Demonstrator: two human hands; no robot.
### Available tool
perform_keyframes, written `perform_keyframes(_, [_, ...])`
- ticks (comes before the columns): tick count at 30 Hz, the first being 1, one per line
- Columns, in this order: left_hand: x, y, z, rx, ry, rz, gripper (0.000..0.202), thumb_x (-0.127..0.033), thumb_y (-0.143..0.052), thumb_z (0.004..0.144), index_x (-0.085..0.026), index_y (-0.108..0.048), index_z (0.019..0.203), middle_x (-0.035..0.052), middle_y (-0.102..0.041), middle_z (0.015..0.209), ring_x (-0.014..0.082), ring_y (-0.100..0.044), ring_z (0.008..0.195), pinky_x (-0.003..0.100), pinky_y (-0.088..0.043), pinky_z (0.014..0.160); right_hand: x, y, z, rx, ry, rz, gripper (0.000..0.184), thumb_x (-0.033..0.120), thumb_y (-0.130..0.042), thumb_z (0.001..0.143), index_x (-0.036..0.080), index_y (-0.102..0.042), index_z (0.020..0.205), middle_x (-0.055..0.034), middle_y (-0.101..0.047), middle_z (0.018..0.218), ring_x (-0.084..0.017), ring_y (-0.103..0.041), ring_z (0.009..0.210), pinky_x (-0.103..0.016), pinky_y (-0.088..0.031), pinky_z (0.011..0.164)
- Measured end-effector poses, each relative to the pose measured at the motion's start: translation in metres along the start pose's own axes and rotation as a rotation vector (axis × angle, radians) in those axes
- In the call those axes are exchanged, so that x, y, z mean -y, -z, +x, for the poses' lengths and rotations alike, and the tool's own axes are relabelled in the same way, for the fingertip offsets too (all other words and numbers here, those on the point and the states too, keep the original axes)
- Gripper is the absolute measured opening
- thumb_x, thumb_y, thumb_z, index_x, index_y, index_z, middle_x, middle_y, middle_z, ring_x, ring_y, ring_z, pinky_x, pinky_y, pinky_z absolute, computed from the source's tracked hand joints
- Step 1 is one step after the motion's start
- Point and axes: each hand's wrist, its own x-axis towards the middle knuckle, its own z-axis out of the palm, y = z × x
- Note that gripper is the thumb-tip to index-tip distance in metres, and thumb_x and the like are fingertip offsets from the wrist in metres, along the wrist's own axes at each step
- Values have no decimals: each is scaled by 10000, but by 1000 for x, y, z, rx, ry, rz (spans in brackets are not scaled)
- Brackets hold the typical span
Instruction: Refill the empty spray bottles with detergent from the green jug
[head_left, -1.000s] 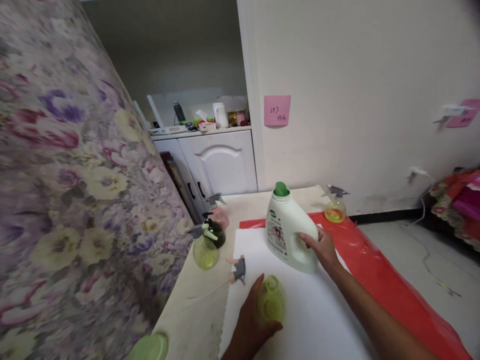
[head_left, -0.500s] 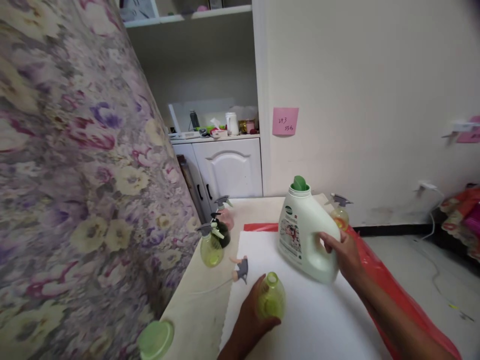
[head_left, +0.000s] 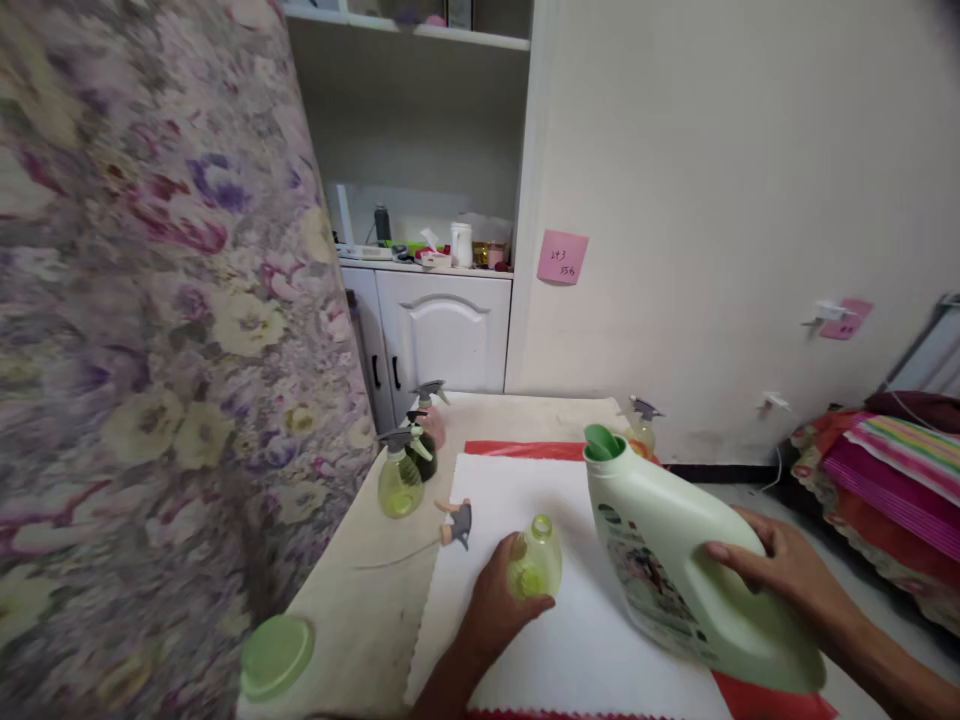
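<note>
My left hand (head_left: 501, 590) is wrapped round a small yellow-green spray bottle (head_left: 541, 558), its neck uncapped and upright over the white sheet (head_left: 510, 670). In my right hand (head_left: 780, 560) is a large pale green detergent jug (head_left: 697, 550), gripped by its handle and tilted to the left. A green spout (head_left: 601, 440) shows in the jug's open mouth. The two mouths are apart, and no liquid is visible between them. A detached trigger spray head (head_left: 459, 522) with a thin tube lies left of my left hand.
At the table's left stand a yellow-green spray bottle (head_left: 400, 485), a dark pump bottle (head_left: 424, 450) and a pink spray bottle (head_left: 431, 415). Another spray bottle (head_left: 643, 430) stands behind the jug. A green cap (head_left: 276, 655) lies front left. Floral curtain (head_left: 187, 350) borders the left.
My right hand has brought the jug nearer and to the right, tipping it from nearly upright towards the left. The small bottle stays in my left hand. The view has turned slightly.
</note>
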Motion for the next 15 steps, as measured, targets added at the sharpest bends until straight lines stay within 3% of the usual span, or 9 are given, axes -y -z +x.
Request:
perform_keyframes(4, [-1, -10, 3, 17, 22, 51, 861, -225, -806, 517, -197, -454, 1303, 116, -550, 1341, 296, -491, 1242, 404, -353, 1072, 6, 4, -15, 104, -26, -46, 421, 573, -665, 718, 189, -659, 891, -7, -673, 741, -175, -588, 609, -232, -406, 481])
perform_keyframes(10, [-4, -5, -1, 37, 41, 45, 870, -215, -794, 549, -145, -419, 1330, 152, -543, 1338, 295, -484, 1249, 386, -351, 1071, 10, 10, -22, 204, 9, -101, 353, 545, -666, 735, 216, -630, 858, -7, -694, 790, -209, -643, 710, -246, -489, 567])
perform_keyframes(12, [-5, -3, -2, 57, 35, 22, 886, -212, -792, 561, -149, -399, 1353, 151, -529, 1358, 292, -472, 1265, 383, -344, 1079, 11, 12, -21, 201, 46, -144, 387, 520, -678, 733, 230, -633, 986, -25, -717, 901, -236, -662, 800, -272, -525, 651])
perform_keyframes(15, [-5, -1, -3, 67, 8, -2, 946, -202, -797, 559, -171, -361, 1398, 145, -458, 1434, 298, -416, 1322, 395, -305, 1114, 15, 13, -20, 209, 102, -186, 577, 475, -708, 723, 268, -570, 1244, -62, -670, 1205, -297, -634, 1049, -346, -524, 880])
